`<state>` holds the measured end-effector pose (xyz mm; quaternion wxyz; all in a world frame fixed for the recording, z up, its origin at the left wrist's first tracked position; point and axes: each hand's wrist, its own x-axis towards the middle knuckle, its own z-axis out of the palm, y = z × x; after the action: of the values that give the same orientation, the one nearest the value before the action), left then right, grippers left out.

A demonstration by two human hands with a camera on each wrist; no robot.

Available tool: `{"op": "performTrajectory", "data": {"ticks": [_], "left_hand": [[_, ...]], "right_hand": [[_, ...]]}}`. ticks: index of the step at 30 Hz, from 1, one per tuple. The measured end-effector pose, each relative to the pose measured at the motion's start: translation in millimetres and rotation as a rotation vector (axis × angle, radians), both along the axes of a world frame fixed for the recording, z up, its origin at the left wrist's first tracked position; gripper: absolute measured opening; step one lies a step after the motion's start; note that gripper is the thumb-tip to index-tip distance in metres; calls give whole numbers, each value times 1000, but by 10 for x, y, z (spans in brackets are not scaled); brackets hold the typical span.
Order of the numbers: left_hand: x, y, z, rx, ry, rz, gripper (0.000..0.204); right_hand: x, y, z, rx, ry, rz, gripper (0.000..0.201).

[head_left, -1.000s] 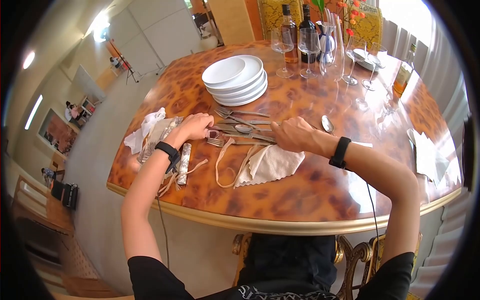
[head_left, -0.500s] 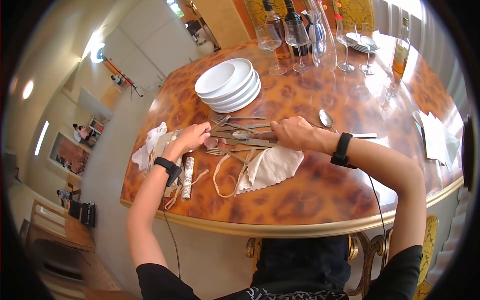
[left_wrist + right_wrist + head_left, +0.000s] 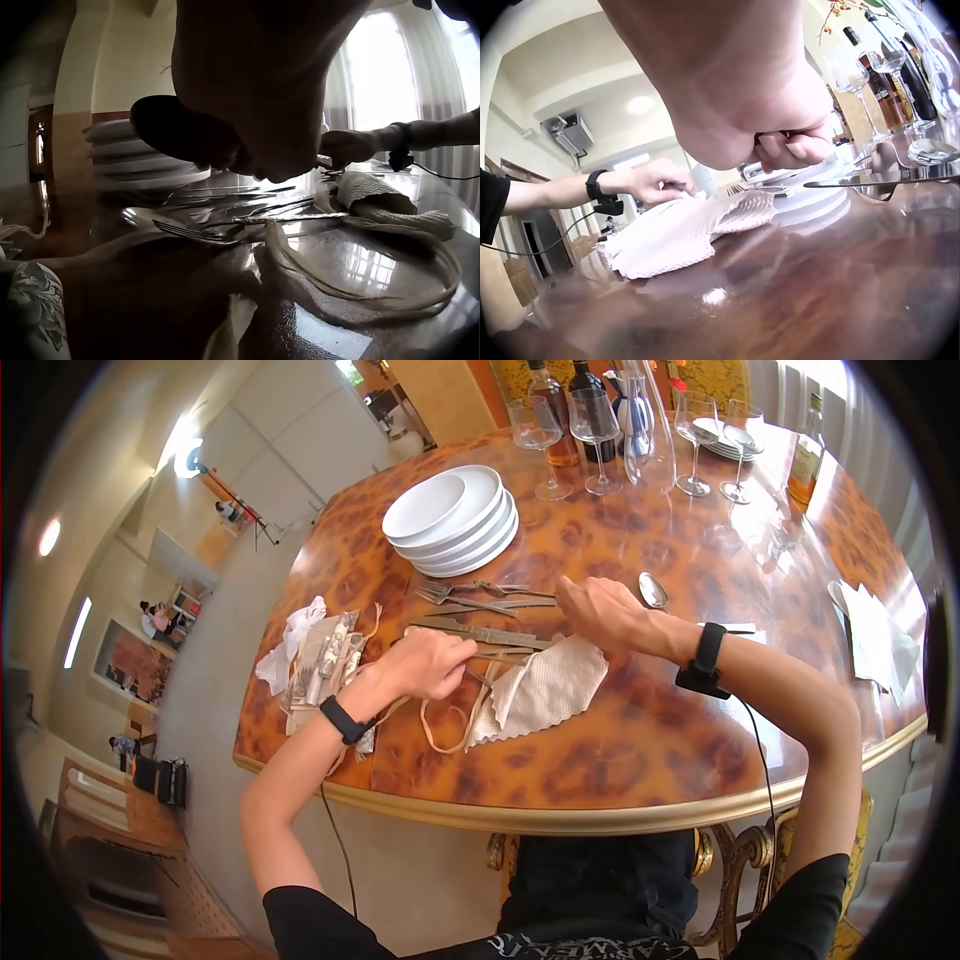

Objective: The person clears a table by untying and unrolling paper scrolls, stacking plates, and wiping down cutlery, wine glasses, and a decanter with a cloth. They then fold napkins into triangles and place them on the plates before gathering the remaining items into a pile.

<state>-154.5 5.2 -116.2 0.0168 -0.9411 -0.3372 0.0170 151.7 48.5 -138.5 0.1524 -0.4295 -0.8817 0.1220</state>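
In the head view my left hand [image 3: 432, 663] is low over the table, fingers bent, nothing visible in them. Under it the left wrist view shows a fork [image 3: 196, 234] and a spoon [image 3: 139, 218]. My right hand [image 3: 603, 612] curls its fingers at the right ends of the upper cutlery; a silver piece [image 3: 756, 175] shows beneath them in the right wrist view, its kind mostly hidden. Forks [image 3: 437, 592] lie in that upper group. Below them are knives [image 3: 480, 631], their right ends reaching a cream textured napkin [image 3: 550, 685]. A cord [image 3: 436, 730] loops beside the napkin.
Stacked white plates [image 3: 450, 525] stand behind the cutlery. Patterned wrapped rolls [image 3: 325, 660] and white tissue [image 3: 292, 640] lie left. A spoon [image 3: 653, 591] is right of my right hand. Wine glasses [image 3: 595, 425] and bottles stand at the back; white napkins [image 3: 870, 640] lie far right.
My left hand let go of the fork it held over the pile and moved down and right. The cutlery now lies in an upper and a lower group. My right hand shifted slightly up.
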Motion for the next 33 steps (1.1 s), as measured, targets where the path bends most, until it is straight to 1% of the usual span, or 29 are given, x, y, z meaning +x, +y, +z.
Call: {"op": "performTrajectory", "data": {"ticks": [3, 4, 7, 9, 15, 16, 18, 20, 22, 24, 25, 26, 27, 30, 32, 33], "left_hand": [[36, -6, -10, -61, -38, -18, 24], [39, 9, -16, -60, -34, -18, 24], [36, 37, -57, 17, -72, -26, 19], [34, 74, -114, 36, 5, -15, 14], [39, 201, -216, 145, 51, -40, 13], [48, 201, -177, 146, 54, -53, 13], [47, 200, -81, 211, 47, -51, 13], [4, 191, 51, 241, 62, -60, 12], [-43, 191, 192, 264, 70, -61, 11], [-60, 163, 351, 244, 80, 98, 9], [-17, 132, 444, 239, 77, 93, 9], [41, 105, 549, 252, 26, 146, 9], [84, 114, 611, 265, -25, 197, 9], [150, 268, 681, 267, -55, 176, 8], [343, 334, 702, 266, -47, 161, 7], [438, 398, 662, 255, -74, 89, 7]], "right_hand": [[-81, 63, -164, 57, 53, 31, 16], [-99, 42, -149, 58, 56, 31, 16], [-184, -20, -95, 21, 43, 40, 16], [-208, -49, -56, 7, -1, 60, 20], [-152, -76, -47, -5, 24, 17, 20], [-98, -74, -27, -4, 28, 5, 20], [87, -54, 19, 15, 172, -44, 19], [342, -24, 56, 59, 207, -65, 21], [657, -105, 169, 152, 392, -132, 19], [930, -194, 269, 188, 530, -208, 14], [1072, -230, 272, 220, 597, -212, 15], [1194, -283, 279, 245, 600, -261, 17], [1297, -345, 300, 219, 627, -299, 19], [1526, -460, 266, 159, 691, -368, 22], [1607, -481, 221, 127, 730, -394, 23], [1636, -483, 192, 110, 757, -387, 24]]}}
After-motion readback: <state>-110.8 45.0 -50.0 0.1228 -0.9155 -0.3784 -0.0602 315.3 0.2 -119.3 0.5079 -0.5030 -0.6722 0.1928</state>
